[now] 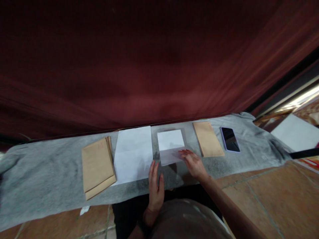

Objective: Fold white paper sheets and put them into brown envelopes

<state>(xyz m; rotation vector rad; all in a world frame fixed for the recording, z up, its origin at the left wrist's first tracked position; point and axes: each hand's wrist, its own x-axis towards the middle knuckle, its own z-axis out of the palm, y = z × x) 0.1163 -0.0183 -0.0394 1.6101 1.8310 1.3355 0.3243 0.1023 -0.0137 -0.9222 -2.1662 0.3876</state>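
A small white sheet of paper point(170, 139) lies on the grey cloth in front of me, its near part in shadow and looking folded. My right hand point(193, 163) rests its outstretched fingers on the right edge of that near part. Just left of the sheet, my left hand point(156, 187) is open, fingers pointing away from me and thumb apart. Its fingertips are by the lower right corner of larger white paper point(133, 152); whether they touch it I cannot tell. Neither hand is closed around anything.
Several brown envelopes point(97, 162) lie stacked at the left. Another brown envelope point(208, 139) and a phone point(230, 139) in a purple case lie at the right. Grey cloth point(45, 172) covers the long surface. A dark red curtain-like sheet point(154, 66) hangs behind it.
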